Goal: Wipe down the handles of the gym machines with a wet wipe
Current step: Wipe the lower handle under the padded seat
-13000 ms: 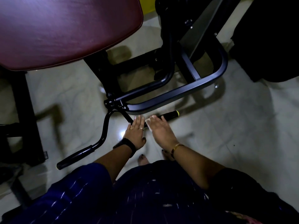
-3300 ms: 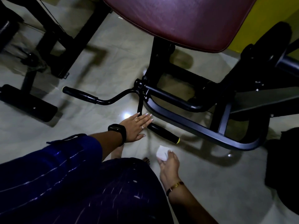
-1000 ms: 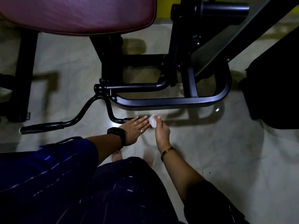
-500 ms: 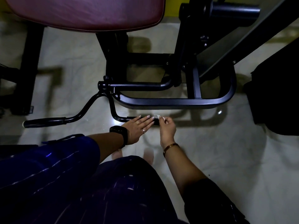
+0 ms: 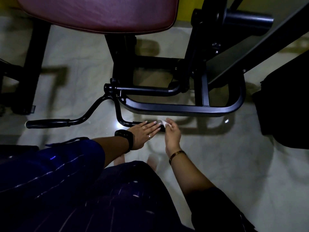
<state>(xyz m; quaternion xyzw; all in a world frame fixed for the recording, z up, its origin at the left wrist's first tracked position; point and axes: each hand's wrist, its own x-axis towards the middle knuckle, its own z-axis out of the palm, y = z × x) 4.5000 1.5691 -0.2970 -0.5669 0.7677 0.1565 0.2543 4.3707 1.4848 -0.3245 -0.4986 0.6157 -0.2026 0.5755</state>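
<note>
A black bent handlebar hangs low under the machine. Its left grip (image 5: pixel 47 123) lies bare over the floor. The right grip (image 5: pixel 161 128) is almost wholly hidden under my two hands. My left hand (image 5: pixel 144 133) rests flat on that grip with straight fingers. My right hand (image 5: pixel 172 134) curls round the grip from the right and pinches a small white wet wipe (image 5: pixel 163 122) against it; only a corner of the wipe shows.
A maroon padded seat (image 5: pixel 100 12) hangs over the top. The black tubular base frame (image 5: pixel 180 108) runs just behind the hands, with an upright post (image 5: pixel 122 64) and a roller (image 5: pixel 247 20) at the upper right. A dark bulk (image 5: pixel 284 106) stands right. Pale tiled floor (image 5: pixel 217 156) surrounds.
My right hand has closed round the right grip with the wipe, and less of the wipe shows than a second ago. My left hand stays flat on the grip.
</note>
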